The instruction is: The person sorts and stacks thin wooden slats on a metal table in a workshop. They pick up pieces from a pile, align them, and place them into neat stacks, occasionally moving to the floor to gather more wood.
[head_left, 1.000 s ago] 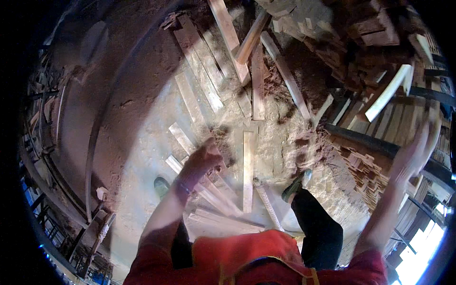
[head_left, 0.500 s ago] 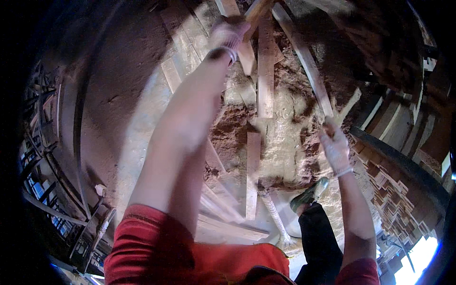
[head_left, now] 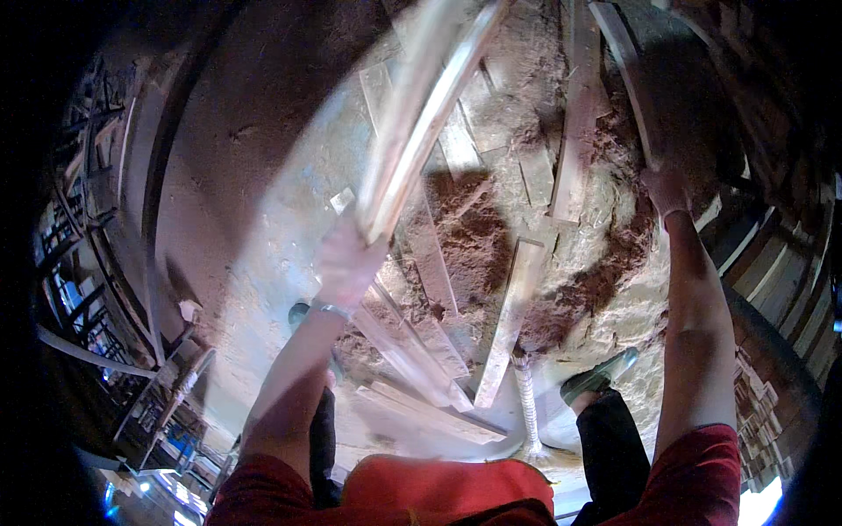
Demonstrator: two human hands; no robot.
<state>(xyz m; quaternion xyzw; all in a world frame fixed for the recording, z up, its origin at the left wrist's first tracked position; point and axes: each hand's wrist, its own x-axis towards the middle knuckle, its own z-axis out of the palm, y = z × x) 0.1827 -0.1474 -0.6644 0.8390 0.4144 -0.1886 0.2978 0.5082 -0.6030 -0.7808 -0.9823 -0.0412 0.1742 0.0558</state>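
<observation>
the pale wooden slat (head_left: 421, 114) now rises blurred in the left hand (head_left: 349, 263), fingers wrapped round its lower end; half a second ago that hand reached far ahead. right of the slat, the right hand (head_left: 667, 188) grips a curved plank (head_left: 627, 70) above the sawdust pile (head_left: 474, 228) on the floor (head_left: 263, 219).

Two hands: left hand (head_left: 349, 263) grips approx. two blurred wooden slats (head_left: 421, 114); right hand (head_left: 667, 188) on one curved slat (head_left: 627, 70). Two shoes, left shoe (head_left: 300, 313) and right shoe (head_left: 596, 379). Approx. ten loose planks on floor (head_left: 263, 228); exact no. unclear.
</observation>
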